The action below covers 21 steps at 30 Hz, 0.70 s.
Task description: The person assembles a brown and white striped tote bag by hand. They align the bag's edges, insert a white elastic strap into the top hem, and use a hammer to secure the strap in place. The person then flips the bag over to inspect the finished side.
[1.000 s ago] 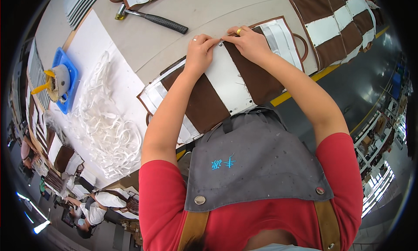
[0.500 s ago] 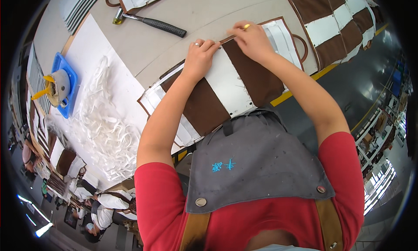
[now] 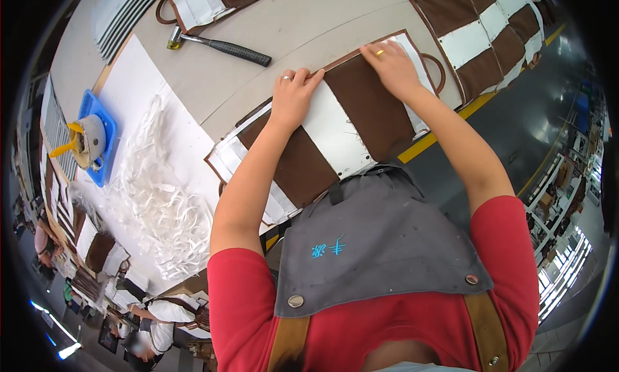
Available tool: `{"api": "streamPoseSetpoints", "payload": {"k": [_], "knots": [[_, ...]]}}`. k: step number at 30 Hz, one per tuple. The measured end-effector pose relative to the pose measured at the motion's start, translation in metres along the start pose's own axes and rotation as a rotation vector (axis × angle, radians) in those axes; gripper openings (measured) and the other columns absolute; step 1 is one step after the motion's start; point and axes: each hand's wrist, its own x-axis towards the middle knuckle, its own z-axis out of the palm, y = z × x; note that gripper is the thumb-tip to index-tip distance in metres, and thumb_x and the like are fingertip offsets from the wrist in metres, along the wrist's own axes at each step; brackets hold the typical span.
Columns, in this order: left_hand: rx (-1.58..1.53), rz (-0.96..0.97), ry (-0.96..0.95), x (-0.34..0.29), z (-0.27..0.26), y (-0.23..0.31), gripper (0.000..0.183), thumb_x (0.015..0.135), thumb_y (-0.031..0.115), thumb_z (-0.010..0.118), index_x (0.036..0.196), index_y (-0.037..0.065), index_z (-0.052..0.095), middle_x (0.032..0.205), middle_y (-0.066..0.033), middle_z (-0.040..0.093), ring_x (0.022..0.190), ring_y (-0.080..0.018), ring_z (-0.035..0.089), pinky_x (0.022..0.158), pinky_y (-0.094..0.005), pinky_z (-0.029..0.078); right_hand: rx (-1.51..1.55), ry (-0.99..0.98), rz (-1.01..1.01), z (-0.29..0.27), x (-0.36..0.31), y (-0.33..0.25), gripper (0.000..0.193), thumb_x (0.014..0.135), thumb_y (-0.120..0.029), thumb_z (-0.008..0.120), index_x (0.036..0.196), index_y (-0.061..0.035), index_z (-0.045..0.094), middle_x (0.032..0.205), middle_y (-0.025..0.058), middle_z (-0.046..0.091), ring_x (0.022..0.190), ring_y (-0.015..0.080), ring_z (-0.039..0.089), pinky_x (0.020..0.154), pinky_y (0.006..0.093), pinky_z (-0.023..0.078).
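A bag panel (image 3: 372, 104) with brown and white bands lies at the table's front edge, against my apron. Its brown far edge has a narrow binding, and a brown loop handle (image 3: 440, 72) sticks out at its right end. My left hand (image 3: 293, 98) grips that far edge near the white band, thumb and index finger together on it. Farther right along the same edge, my right hand (image 3: 394, 68) has its fingertips closed on the binding, near the right corner. The undersides of the fingers are hidden.
A hammer (image 3: 222, 46) lies beyond the panel. White strip scraps (image 3: 161, 211) are heaped on the left, beside a blue tray (image 3: 113, 124) holding a pot (image 3: 93, 140) with a yellow-handled tool. More panels (image 3: 477, 37) lie at far right; another (image 3: 200, 4) is at the top.
My right hand has moved right along the panel's far edge, away from my left hand. My left hand stays at nearly the same spot on the edge. The view has shifted slightly.
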Motion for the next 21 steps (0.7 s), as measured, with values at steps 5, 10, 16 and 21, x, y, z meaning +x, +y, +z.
{"api": "streamPoseSetpoints", "payload": {"k": [5,10,16,21], "knots": [[0.059,-0.046,-0.009,0.001,0.000,0.004,0.032,0.077,0.004,0.059,0.107,0.014,0.061,0.089,-0.0038,0.053,0.080,-0.0227,0.052,0.070,-0.0349,0.042,0.276,0.162,0.223,-0.012,0.001,-0.011,0.035,0.077,0.001,0.051,0.111,-0.0048,0.057,0.105,0.0112,0.061,0.102,0.0299,0.056,0.090,0.0416,0.044],[0.036,-0.130,0.008,0.001,0.000,0.000,0.019,0.079,0.011,0.063,0.097,0.008,0.058,0.087,-0.0074,0.054,0.080,-0.0262,0.054,0.068,-0.0376,0.043,0.470,0.150,-0.003,0.007,0.011,-0.077,0.036,0.077,0.001,0.052,0.113,-0.0036,0.058,0.113,0.0111,0.058,0.110,0.0281,0.053,0.093,0.0358,0.046],[-0.199,-0.261,-0.029,-0.011,-0.025,-0.014,0.014,0.079,0.013,0.064,0.090,0.005,0.060,0.084,-0.0103,0.057,0.080,-0.0297,0.056,0.070,-0.0387,0.045,0.425,0.006,0.034,0.008,0.012,-0.088,0.038,0.081,-0.004,0.052,0.117,-0.0126,0.059,0.119,0.0089,0.054,0.115,0.0254,0.051,0.092,0.0346,0.047],[-0.385,-0.404,-0.038,-0.008,-0.026,-0.020,0.010,0.078,0.013,0.064,0.081,0.003,0.062,0.081,-0.0111,0.059,0.080,-0.0298,0.057,0.070,-0.0386,0.046,0.323,-0.066,0.022,0.004,0.018,-0.094,0.048,0.076,0.000,0.054,0.120,-0.0207,0.058,0.120,0.0082,0.053,0.113,0.0261,0.051,0.089,0.0343,0.049]]}}
